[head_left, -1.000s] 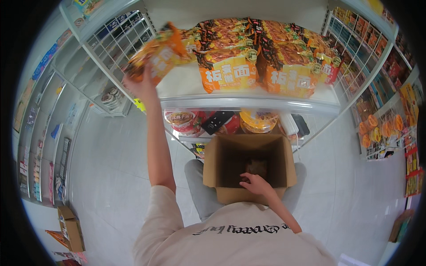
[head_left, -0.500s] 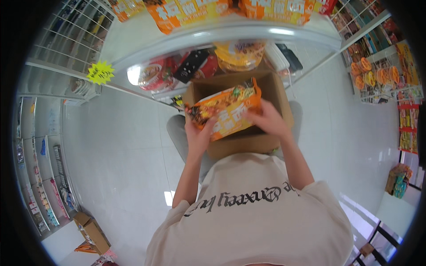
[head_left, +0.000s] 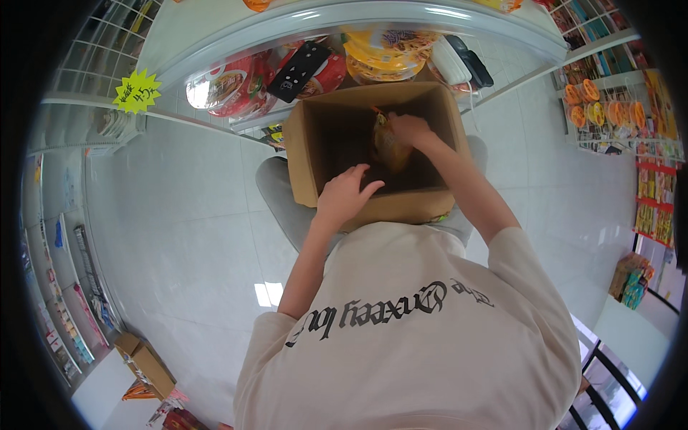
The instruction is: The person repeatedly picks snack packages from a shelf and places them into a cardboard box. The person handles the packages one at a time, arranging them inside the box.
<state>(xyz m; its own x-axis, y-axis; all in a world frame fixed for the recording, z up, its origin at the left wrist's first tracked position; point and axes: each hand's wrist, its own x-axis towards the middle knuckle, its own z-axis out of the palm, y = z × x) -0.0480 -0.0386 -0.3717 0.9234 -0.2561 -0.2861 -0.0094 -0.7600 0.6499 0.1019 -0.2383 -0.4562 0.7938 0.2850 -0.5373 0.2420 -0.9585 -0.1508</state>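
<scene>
Over the cardboard box's (head_left: 394, 206) near edge, the left hand (head_left: 347, 193) is hovering, fingers spread; farther, inside, the right hand (head_left: 412, 131) is touching a tilted packet (head_left: 389, 152), blur obscuring whether fingers are pinching; a loose hold could be risking a topple.

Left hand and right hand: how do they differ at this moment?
The left hand is open with an empty grip; the right hand is curled at the edge of the packet, apparently holding it. The left hand is by the cardboard box's near rim; the right hand is closer to its far side. Both are bare.
</scene>
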